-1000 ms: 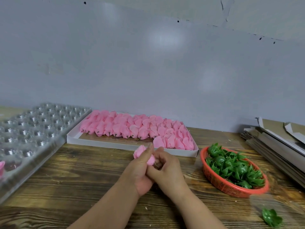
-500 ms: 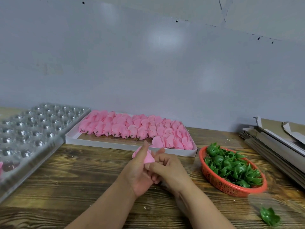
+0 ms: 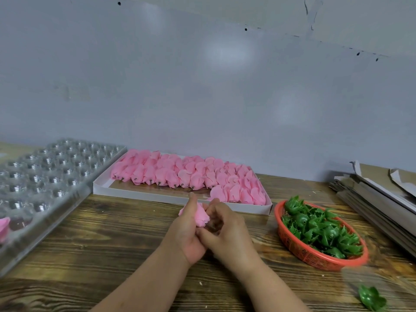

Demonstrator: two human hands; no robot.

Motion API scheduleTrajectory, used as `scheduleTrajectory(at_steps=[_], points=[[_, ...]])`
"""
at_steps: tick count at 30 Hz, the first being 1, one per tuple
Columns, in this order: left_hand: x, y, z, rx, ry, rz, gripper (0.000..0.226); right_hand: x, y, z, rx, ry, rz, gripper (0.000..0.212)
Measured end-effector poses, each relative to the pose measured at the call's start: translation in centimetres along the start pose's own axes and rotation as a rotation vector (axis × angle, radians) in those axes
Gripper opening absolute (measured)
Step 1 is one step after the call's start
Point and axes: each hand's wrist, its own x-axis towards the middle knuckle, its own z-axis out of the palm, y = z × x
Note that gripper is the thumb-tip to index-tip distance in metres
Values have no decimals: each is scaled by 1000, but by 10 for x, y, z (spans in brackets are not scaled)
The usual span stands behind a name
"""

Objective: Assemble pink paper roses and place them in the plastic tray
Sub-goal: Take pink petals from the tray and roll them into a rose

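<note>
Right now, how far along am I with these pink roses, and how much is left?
Early on. Done: one pink rose sits in the clear plastic tray at its near left edge; the other cups in view look unfilled. In hand: both hands, left hand and right hand, hold a pink rose. Left: rows of pink petal heads in the white box and green bases in the red basket.
</note>
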Motion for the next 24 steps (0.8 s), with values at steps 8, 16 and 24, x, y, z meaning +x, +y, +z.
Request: scheduleTrajectory(at_steps=[8, 16, 24], points=[[0, -2, 2, 20, -23, -3, 54, 0, -9, 2, 68, 88, 26, 26], [-3, -10, -5, 139, -224, -44, 52, 4, -6, -4, 417, 51, 178, 15], [-6, -5, -7, 303, -231, 31, 32, 7, -8, -11, 896, -153, 549, 23]])
